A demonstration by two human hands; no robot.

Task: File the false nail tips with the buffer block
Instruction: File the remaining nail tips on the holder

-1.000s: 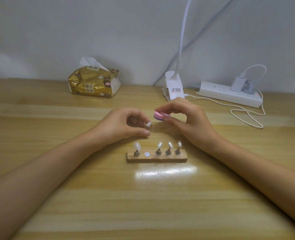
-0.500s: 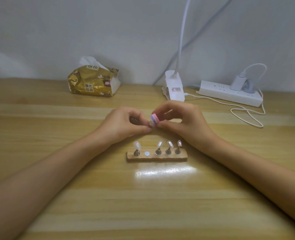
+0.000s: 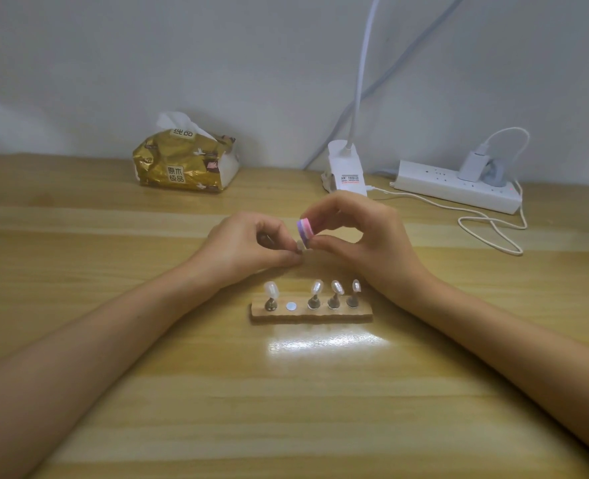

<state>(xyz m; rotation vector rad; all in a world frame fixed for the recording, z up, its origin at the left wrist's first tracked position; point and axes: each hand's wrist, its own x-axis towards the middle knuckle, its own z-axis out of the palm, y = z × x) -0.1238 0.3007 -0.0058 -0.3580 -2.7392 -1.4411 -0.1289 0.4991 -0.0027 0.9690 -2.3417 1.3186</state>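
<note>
1. Pinched between the thumb and forefinger of the right hand: a small buffer block, layered pink over purple, thin edge turned toward the left hand
2. Left thumb and fingers curled shut round a pale false nail tip, only its end poking out at the fingertips
3. Block and held tip touching in the gap between the two hands, block on top, tip at its lower edge
4. Just on the near side of both hands: a wooden holder strip on the table, carrying four translucent tips on small metal stands, one nearer the left wrist, three nearer the right, with a bare silver disc between
5. Beyond the left hand, a gold tissue pack; beyond the right, a white lamp clip; further out to the right, a power strip with a white cable looped beside it
</note>
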